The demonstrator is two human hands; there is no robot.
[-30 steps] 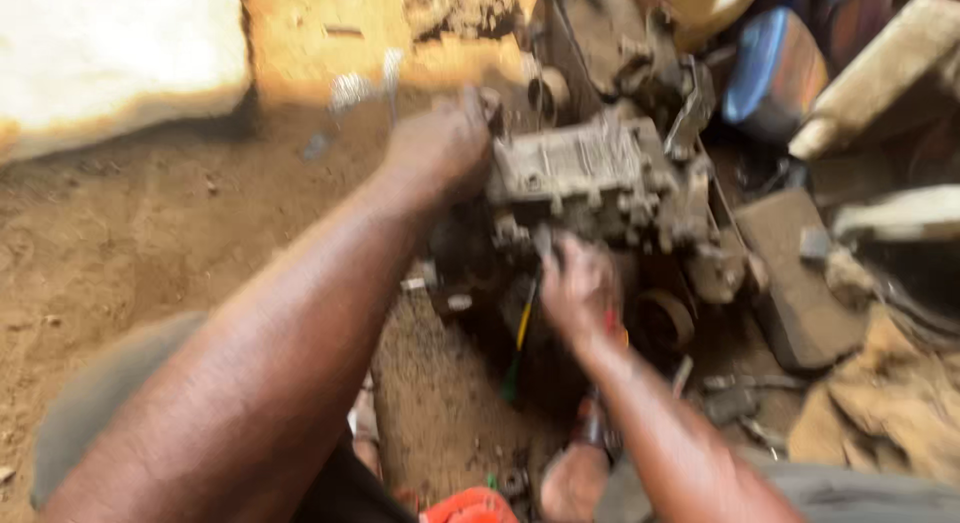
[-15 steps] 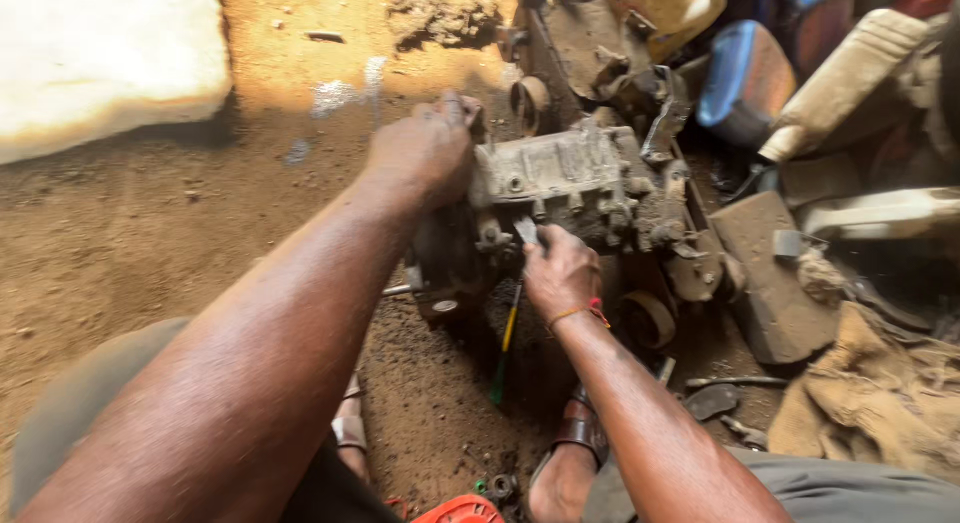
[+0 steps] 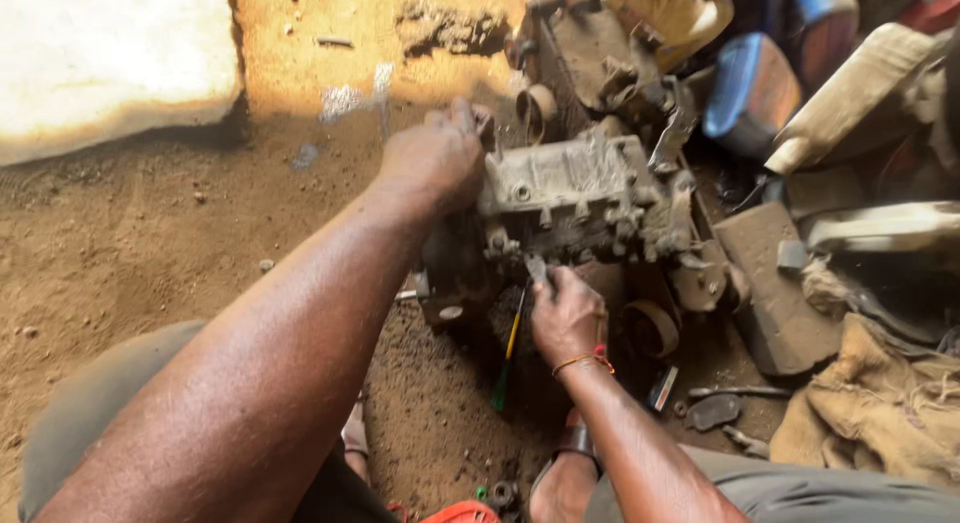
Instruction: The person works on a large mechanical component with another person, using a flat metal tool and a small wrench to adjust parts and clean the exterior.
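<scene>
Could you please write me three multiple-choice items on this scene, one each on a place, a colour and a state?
1. Where does the left hand rest?
A. on the left end of the grimy grey metal engine block
B. on the tan burlap sack
C. on the dirt floor

2. What colour is the thin band on the right wrist?
A. blue
B. orange
C. white

3. How is the right hand?
A. flat and open
B. closed on a small metal tool
C. out of view

Key: A, its fingers lie over the block's end; B, the band shows orange; B, the tool pokes from the fist.
</scene>
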